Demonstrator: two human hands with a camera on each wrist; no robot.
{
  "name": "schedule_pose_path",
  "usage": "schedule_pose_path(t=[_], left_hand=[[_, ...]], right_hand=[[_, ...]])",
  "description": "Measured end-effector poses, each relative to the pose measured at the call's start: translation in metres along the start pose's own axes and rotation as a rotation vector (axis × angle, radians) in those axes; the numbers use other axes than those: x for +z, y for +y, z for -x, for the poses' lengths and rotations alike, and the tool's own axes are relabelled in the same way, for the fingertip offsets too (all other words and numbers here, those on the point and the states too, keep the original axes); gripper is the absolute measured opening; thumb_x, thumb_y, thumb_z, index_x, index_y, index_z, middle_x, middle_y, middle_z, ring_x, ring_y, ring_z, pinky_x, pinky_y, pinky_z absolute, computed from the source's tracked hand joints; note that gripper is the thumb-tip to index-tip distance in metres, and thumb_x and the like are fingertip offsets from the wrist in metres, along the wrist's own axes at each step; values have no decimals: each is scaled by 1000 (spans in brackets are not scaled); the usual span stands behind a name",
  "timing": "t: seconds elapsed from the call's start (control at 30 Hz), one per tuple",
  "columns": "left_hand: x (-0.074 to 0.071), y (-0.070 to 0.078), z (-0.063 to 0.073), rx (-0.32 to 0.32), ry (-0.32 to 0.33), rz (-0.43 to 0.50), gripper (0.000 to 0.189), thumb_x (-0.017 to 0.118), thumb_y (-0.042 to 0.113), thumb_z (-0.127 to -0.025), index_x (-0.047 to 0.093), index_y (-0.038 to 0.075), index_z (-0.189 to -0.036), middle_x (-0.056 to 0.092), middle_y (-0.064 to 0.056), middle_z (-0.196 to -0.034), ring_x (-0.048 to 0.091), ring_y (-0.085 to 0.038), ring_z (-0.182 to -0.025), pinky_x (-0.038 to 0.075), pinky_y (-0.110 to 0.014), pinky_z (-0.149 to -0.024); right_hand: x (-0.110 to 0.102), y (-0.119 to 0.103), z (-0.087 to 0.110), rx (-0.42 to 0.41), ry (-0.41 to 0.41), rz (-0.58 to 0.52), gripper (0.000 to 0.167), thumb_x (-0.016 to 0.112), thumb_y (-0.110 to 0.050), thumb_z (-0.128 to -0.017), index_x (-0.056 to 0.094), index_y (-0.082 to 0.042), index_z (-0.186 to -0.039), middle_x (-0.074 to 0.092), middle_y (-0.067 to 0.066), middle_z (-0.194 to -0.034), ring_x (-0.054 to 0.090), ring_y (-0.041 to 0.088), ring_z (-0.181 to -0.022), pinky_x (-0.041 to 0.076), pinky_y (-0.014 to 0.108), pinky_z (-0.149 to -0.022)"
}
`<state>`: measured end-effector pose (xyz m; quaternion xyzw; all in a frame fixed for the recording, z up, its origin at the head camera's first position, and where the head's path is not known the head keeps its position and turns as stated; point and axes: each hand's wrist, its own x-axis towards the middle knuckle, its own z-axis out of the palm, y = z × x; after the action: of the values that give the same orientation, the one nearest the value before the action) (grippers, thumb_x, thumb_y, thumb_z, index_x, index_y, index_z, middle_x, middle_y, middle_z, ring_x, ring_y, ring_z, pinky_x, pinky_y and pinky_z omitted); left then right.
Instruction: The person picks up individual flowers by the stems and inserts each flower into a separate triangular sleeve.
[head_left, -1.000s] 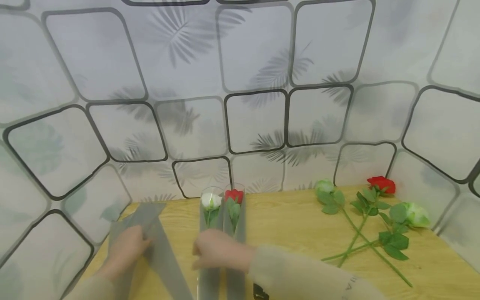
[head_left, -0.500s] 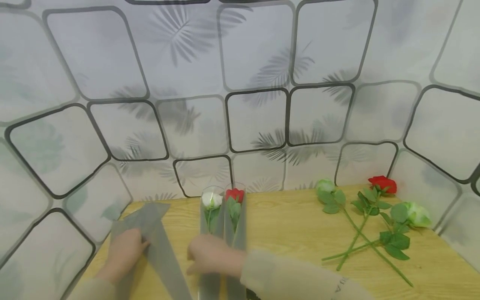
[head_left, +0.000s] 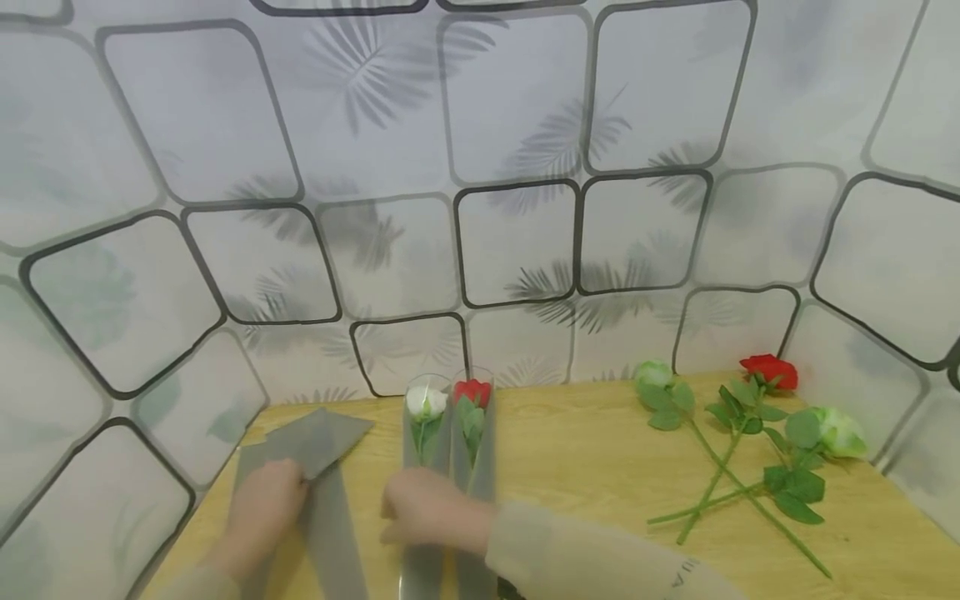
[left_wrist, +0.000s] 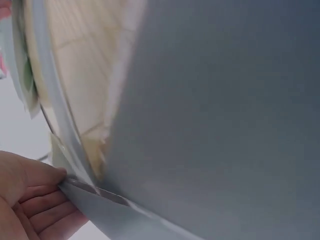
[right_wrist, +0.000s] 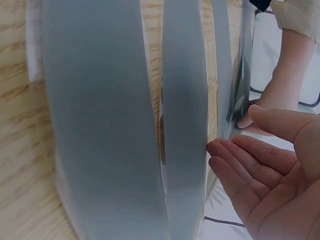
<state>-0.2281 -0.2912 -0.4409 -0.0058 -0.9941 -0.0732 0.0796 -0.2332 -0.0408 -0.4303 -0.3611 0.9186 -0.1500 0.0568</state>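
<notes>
On the left of the head view, my left hand [head_left: 266, 510] pinches a flat grey flower-wrapping sleeve [head_left: 330, 446]. In the left wrist view, the thumb lies on the edge of the grey sleeve [left_wrist: 215, 115] with the other fingers beneath it. Strips of the sleeve run down toward the front. My right hand [head_left: 435, 508] hovers over two single-flower sleeves, its fingers loosely bent and holding nothing. One sleeve has a white rose [head_left: 426, 403], the other a red rose [head_left: 472, 393]. In the right wrist view, the fingertips of the right hand [right_wrist: 280, 170] are right beside a sleeve's edge.
Three loose stemmed flowers lie crossed on the right of the wooden table [head_left: 570, 450]: a red rose [head_left: 772, 372], a pale green flower [head_left: 840, 433] and another pale green flower [head_left: 654, 373]. A patterned wall covering [head_left: 517, 242] stands behind the table and along its sides.
The far end of the grey sleeve in my left hand has swung right and spread out wider. The left hand has shifted slightly right. My right hand stays over the wrapped roses.
</notes>
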Motion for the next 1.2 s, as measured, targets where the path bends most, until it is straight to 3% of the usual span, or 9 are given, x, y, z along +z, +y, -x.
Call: schedule_pose_path(t=[0.07,0.2,0.4,0.63,0.87,0.97,1.1,1.2], left_hand=[[-2,6,1,-15,-3,15,22,73,5,-92,68,5,-71,63,-2,-63,55,-17,-56,49,-35,-51],[-6,18,3,-20,26,35,20,73,8,-93,74,7,-74,66,-2,-63,55,-16,-56,48,-35,-51],[-15,34,4,-4,63,70,8,77,9,-93,81,8,-86,78,-9,-78,69,-22,-65,58,-43,-59],[-23,48,7,31,110,109,7,78,13,-94,82,8,-93,81,-12,-86,76,-30,-74,62,-49,-66],[-26,64,6,120,209,118,8,75,13,-97,82,9,-95,81,-10,-86,76,-30,-72,62,-48,-64],[-28,73,6,170,257,119,6,77,10,-96,82,9,-95,81,-7,-82,73,-23,-65,61,-44,-60],[-29,84,6,254,337,109,3,80,8,-93,82,9,-94,79,-4,-77,68,-17,-58,58,-36,-54],[-27,90,7,320,421,77,3,83,8,-89,82,9,-92,78,-3,-73,68,-17,-55,56,-33,-50]], right_hand=[[0,2,0,1,12,-6,16,89,-30,-84,79,-18,-85,82,-9,-98,71,2,-82,57,15,-75],[-3,5,0,12,25,-51,14,88,-27,-85,81,-16,-90,82,-6,-97,71,3,-79,57,15,-74],[-8,12,2,86,45,-153,18,89,-26,-85,82,-14,-96,82,-4,-96,69,4,-77,57,16,-72],[-16,23,8,152,54,-389,19,88,-18,-86,80,-9,-102,81,3,-99,71,9,-81,60,22,-75],[-27,35,10,213,96,-512,25,87,-21,-87,81,-6,-105,82,10,-107,77,20,-90,65,31,-78],[-33,41,9,269,121,-635,33,87,-27,-88,82,-3,-108,83,12,-106,79,26,-93,66,36,-81],[-40,50,5,362,151,-926,46,84,-29,-92,76,9,-116,82,20,-102,81,33,-98,67,40,-87],[-45,59,1,399,189,-1119,55,77,-25,-99,64,21,-126,77,32,-111,78,41,-108,66,43,-92]])
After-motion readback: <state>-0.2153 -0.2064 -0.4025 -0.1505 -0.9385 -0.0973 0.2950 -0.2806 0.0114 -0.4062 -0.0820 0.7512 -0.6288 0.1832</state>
